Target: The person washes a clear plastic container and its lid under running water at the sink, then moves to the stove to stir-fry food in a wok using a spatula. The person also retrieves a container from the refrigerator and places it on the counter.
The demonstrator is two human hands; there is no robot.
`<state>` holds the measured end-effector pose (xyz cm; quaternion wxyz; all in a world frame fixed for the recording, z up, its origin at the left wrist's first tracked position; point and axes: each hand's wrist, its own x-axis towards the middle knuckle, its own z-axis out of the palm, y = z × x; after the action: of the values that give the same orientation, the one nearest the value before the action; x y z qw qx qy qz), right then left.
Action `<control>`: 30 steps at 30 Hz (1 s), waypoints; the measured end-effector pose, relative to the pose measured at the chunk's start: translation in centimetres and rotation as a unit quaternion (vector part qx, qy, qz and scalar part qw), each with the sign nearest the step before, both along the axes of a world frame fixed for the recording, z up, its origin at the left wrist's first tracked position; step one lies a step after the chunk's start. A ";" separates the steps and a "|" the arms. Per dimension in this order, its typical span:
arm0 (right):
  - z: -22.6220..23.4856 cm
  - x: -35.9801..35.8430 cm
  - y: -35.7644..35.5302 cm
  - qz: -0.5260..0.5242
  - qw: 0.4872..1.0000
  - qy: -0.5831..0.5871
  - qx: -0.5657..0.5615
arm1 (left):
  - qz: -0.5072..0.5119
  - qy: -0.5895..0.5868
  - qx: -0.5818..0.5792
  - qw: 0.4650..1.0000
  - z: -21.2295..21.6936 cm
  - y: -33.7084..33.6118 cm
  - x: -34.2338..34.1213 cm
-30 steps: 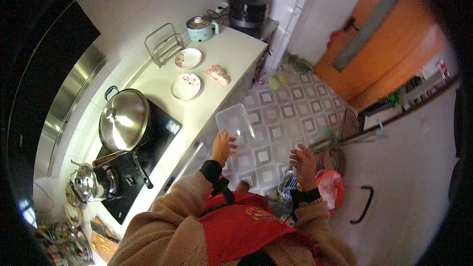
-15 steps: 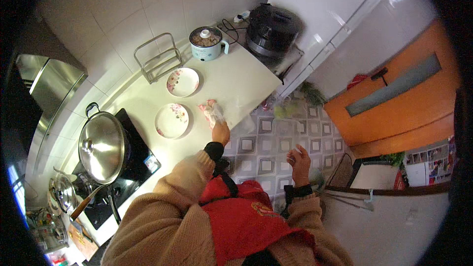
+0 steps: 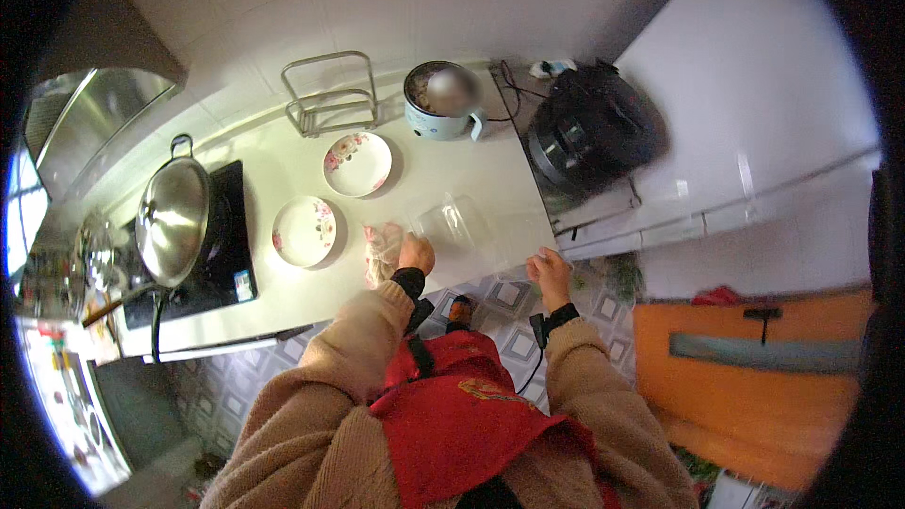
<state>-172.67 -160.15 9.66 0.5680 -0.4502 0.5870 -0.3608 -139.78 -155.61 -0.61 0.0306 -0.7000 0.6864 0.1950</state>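
My left hand is closed on a crumpled pink-and-white cloth, which lies on the pale counter near its front edge. Just beyond that hand is a see-through plastic container, its outline faint. At the counter's right front corner is my right hand, its fingers curled in; whether anything is between them is hidden. Two white bowls with pink flowers stand on the counter left of and beyond the cloth: a nearer bowl and a farther bowl.
A wire rack and a light-blue electric pot holding food stand along the wall. Right of them is a black appliance with a cord. On the left, a lidded wok sits on the black cooktop. An orange door is at the right.
My view has turned to the right. My right hand has come from over the floor to the counter corner, its fingers now curled. The left hand still grips the cloth.
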 end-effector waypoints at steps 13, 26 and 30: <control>-4.6 -1.1 -9.5 0.242 0.780 0.410 -0.406 | 0.442 0.262 -0.225 0.828 16.3 6.9 -2.6; 3.8 18.4 5.4 0.306 0.861 0.220 -0.340 | 0.617 0.268 -0.367 0.642 19.2 39.3 9.9; 7.6 26.1 12.5 0.329 0.845 0.219 -0.359 | 0.687 0.228 -0.309 0.617 18.7 49.2 14.5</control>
<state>-146.58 -147.62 17.25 0.3085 -0.8568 0.3433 -0.2300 -125.29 -106.41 18.06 -0.4878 -0.8684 0.0100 0.0884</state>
